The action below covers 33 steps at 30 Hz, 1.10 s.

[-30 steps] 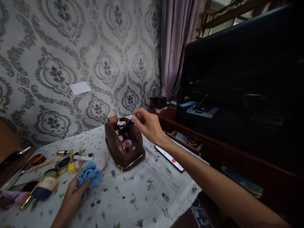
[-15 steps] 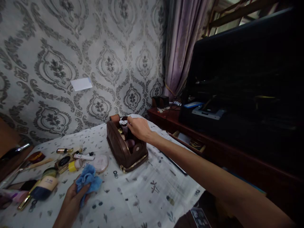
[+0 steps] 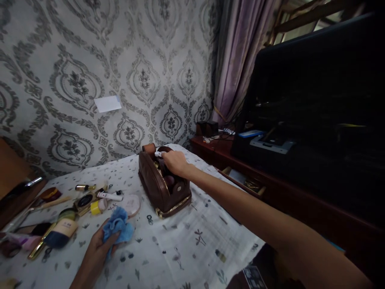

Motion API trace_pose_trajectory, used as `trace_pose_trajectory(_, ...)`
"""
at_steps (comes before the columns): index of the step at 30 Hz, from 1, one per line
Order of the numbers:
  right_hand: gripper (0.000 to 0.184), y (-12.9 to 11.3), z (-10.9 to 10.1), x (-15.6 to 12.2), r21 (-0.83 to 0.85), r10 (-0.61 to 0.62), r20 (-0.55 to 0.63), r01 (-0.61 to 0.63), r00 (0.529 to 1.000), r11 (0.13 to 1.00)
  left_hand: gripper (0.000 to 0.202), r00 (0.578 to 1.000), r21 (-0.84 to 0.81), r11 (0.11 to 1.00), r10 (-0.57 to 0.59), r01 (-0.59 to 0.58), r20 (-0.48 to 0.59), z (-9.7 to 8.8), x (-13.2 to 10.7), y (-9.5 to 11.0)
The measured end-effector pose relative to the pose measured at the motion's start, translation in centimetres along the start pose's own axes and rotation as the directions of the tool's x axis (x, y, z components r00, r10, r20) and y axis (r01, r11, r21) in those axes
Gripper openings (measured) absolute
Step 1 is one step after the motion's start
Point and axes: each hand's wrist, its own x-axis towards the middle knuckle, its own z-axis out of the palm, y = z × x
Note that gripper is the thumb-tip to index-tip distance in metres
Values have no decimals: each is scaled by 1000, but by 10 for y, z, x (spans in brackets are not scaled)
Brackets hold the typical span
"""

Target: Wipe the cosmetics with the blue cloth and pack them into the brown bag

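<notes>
Brown bag [image 3: 155, 182] now has right hand [image 3: 175, 163] reaching lower.

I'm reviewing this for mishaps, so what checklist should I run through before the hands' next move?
1. Brown bag open: ok, its top gapes.
2. Bag upright: ok, standing on the patterned tablecloth.
3. Left hand free: not ok, it holds a blue cloth.
4. Right hand grip: cannot tell, the hand at the bag's opening hides whatever it may hold.
5. Pale flat case clear of the bag: ok, lying apart from it.
</notes>
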Motion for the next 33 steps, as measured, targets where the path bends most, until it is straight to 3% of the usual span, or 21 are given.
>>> trace_pose_trajectory(4, 30, 3, -1, 0, -5, -41, -4, 41, 999, 999, 43, 998, 2, 1000, 17, -17, 52, 0, -1, 2)
trace_pose_trajectory(11, 31, 7, -4, -4, -16, -84, -12, 84, 996, 996, 54, 998, -39, 999, 20, -18, 64, 3, -2, 3)
trace_pose_trajectory(21, 30, 3, 0, -9, -33, -71, -15, 71, 997, 997, 45, 996, -21, 999, 41, -40, 80, 1, -3, 2)
trace_pose_trajectory(33, 33, 2, -2, 19, -81, 89, -26, -91, 996, 993, 43, 993, -18, 998, 59, -58, 100, -2, 0, -3)
